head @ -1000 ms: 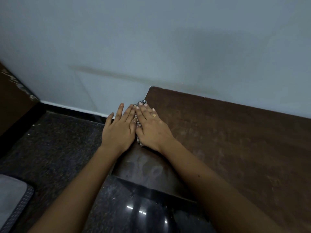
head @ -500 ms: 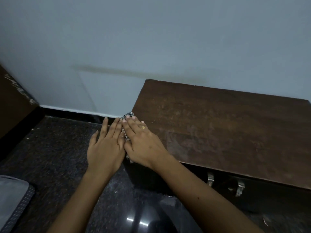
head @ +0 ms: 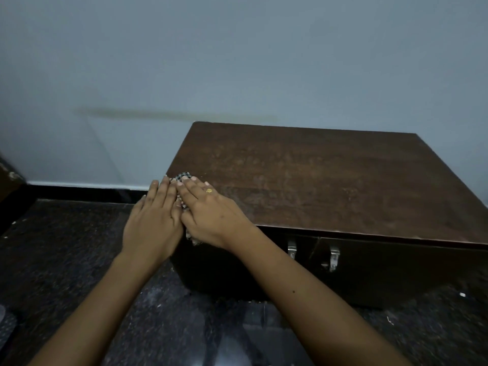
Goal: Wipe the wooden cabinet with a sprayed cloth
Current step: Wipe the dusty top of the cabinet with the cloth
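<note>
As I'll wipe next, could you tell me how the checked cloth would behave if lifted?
Probably floppy: the checked cloth droops over the front edge of the dark wooden cabinet. Likely light and thin: the right hand mostly hides it.

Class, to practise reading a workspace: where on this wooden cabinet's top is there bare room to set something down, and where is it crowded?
Bare: the cabinet top from the right hand across to its right edge and back to the wall. Crowded: the near-left corner, where it and the left hand cover the checked cloth.
</note>
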Available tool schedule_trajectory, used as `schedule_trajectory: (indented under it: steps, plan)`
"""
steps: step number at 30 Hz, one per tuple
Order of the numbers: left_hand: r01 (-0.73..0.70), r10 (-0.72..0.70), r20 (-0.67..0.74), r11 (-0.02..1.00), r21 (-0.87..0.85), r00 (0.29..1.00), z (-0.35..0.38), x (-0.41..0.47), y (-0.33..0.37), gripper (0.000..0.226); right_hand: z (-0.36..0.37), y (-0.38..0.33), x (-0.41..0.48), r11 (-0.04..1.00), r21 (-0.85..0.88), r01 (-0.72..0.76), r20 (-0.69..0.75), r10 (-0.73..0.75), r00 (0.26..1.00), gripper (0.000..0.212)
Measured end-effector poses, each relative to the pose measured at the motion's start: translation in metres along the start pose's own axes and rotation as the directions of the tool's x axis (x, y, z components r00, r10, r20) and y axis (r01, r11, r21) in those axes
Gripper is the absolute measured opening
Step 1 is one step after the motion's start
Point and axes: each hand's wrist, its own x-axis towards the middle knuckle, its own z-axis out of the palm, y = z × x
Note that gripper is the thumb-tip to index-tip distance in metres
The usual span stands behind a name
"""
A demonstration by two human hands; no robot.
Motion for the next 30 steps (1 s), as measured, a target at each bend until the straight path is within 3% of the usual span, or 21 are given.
schedule_trajectory:
  steps: [6,15,21,25,30]
  plan:
    - [-0.059,0.055,-0.027,0.985,-0.162,0.998,-0.002,0.016,0.048,0.084,-0.019,0.037,-0.024,0.997,-0.024,-0.075,-0.013,0.075,0.997,0.054]
    - [-0.121,0.132,0.038,0.969,-0.216,0.99,-0.01,0.04,0.132,0.053,-0.052,0.098,-0.066,0.971,-0.072,-0.227,-0.021,0.226,0.974,0.054]
    - [-0.231,0.255,0.035,0.919,-0.319,0.966,-0.01,0.049,0.195,0.052,-0.075,0.133,-0.111,0.92,-0.115,-0.374,-0.056,0.37,0.927,0.075]
    - [-0.269,0.294,0.031,0.908,-0.321,0.955,-0.009,0.047,0.203,0.052,-0.076,0.13,-0.12,0.887,-0.079,-0.454,-0.092,0.447,0.89,0.069]
    - [-0.283,0.297,0.024,0.929,-0.239,0.955,-0.013,0.044,0.181,0.052,-0.071,0.112,-0.11,0.889,-0.073,-0.453,-0.106,0.445,0.889,0.07]
